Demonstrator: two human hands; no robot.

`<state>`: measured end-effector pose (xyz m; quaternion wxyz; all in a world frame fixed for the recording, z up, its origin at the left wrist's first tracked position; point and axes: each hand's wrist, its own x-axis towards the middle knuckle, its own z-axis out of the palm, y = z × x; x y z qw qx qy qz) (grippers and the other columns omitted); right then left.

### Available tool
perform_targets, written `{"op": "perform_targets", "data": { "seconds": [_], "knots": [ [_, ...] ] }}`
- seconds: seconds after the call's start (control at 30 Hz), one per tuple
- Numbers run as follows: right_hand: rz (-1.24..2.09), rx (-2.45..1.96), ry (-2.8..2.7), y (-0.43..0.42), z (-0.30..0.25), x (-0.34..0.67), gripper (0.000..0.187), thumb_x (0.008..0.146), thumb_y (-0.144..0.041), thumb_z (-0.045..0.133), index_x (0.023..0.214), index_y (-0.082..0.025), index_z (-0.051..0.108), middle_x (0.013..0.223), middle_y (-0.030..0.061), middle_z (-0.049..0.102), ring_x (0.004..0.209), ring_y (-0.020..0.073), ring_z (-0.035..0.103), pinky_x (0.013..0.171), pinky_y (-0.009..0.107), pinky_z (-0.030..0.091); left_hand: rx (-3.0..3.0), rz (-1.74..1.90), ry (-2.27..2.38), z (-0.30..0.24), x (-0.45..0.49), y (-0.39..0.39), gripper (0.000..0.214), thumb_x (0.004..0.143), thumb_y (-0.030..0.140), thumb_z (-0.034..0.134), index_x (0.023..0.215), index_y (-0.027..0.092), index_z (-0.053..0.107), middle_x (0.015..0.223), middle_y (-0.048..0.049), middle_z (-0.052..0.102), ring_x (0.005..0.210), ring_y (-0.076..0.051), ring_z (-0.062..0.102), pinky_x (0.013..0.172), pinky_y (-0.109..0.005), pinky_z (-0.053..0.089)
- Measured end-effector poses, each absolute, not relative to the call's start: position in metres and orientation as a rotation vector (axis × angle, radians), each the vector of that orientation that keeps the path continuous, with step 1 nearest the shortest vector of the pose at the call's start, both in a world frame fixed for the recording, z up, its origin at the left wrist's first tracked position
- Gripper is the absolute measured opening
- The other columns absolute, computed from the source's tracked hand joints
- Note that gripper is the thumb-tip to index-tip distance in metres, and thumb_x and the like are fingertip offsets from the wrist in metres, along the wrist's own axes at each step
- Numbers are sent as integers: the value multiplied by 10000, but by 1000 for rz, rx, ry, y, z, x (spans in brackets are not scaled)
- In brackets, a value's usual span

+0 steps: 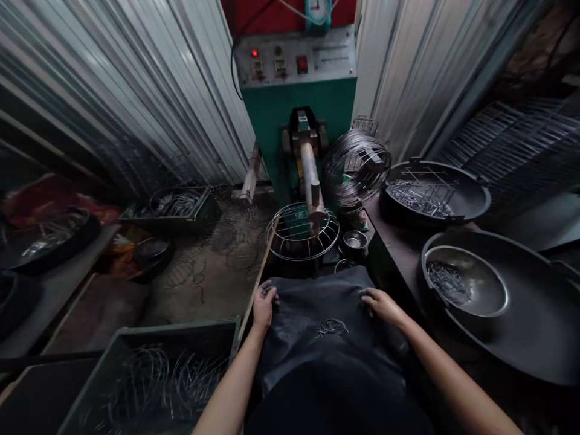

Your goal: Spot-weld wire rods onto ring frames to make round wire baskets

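Note:
A dark apron is spread across my lap, with a small heap of bent wire pieces lying on it. My left hand is at the apron's left edge with fingers curled together; what they grip, if anything, is hidden. On the right edge, my right hand is closed in a pinch, and thin wire bits show at its fingertips. Just beyond the apron, a round wire rack sits around the lower electrode of a green spot welding machine. Neither hand touches the rack.
To the right, a large black pan holds a metal bowl of small metal pieces. Behind it stands another pan of wire pieces, beside a wire coil. Green crates with wire parts stand left. Loose wires litter the floor.

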<state>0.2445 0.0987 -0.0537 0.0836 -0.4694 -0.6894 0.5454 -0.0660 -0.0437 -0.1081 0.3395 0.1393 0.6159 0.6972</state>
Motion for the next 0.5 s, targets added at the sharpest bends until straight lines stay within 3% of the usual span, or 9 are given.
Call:
{"op": "perform_targets", "data": {
  "seconds": [0.2,0.33,0.4,0.5],
  "knots": [
    [1566,-1538,-2085,95,-63,244,98,731,-265,483,668,-199,448,539,-70,474,368,87,479,411,208,331,202,1678,1596,-90,-86,-31,469,552,334,729,941,173,524,655,40,499,498,-76,481,428,-179,390],
    [1555,-1512,-1981,96,-59,243,191,767,-381,410,723,-205,471,482,-52,487,415,122,495,426,224,368,80,1618,1657,-36,-127,16,362,653,442,652,870,176,538,718,-5,509,552,-106,508,466,-230,438],
    [1468,-1500,-1942,95,-63,243,273,768,-443,382,795,-201,505,539,-16,549,509,160,562,492,254,433,122,1587,1693,-4,-146,48,376,670,479,639,867,172,548,760,-41,532,600,-140,526,491,-275,458],
    [1253,-1518,-1972,92,-77,242,329,732,-449,398,902,-202,534,829,78,661,803,225,641,717,310,490,218,1478,1736,31,-161,91,383,629,458,693,845,162,584,748,-67,550,627,-174,527,519,-315,462]
  ]
}}
